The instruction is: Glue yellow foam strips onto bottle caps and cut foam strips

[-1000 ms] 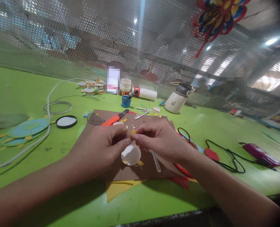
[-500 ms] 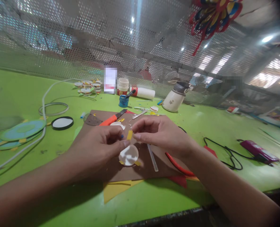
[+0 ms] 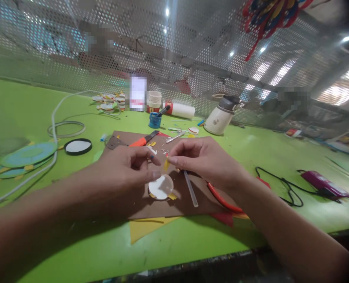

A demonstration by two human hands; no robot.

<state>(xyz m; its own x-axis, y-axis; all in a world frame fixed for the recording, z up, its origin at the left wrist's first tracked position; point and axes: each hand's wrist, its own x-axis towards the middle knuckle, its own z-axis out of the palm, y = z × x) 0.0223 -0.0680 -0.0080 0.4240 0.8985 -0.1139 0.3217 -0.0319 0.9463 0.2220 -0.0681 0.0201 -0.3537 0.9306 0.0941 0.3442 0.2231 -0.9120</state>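
Over a brown board [image 3: 174, 206] on the green table [image 3: 192, 243], my left hand [image 3: 127, 173] has its fingers curled and holds a white paper disc [image 3: 161, 188] by its edge. Small yellow bits stick out from under the disc. My right hand [image 3: 203, 161] pinches a small yellow paper strip [image 3: 166, 164] just above the disc, between thumb and forefinger. A clear glue stick [image 3: 190, 188] lies on the board under my right hand.
An orange utility knife [image 3: 143, 140], a blue paint pot [image 3: 154, 120], a white jug [image 3: 220, 118], a black-rimmed round lid [image 3: 77, 146], a grey cable [image 3: 55, 133], black cords [image 3: 280, 188] and a purple device [image 3: 321, 184] lie around. Perforated metal mesh [image 3: 192, 51] walls the back.
My hands have drawn slightly apart; the yellow strip, earlier pinched between both hands, now hangs from my right fingers alone. The disc stays in my left hand.
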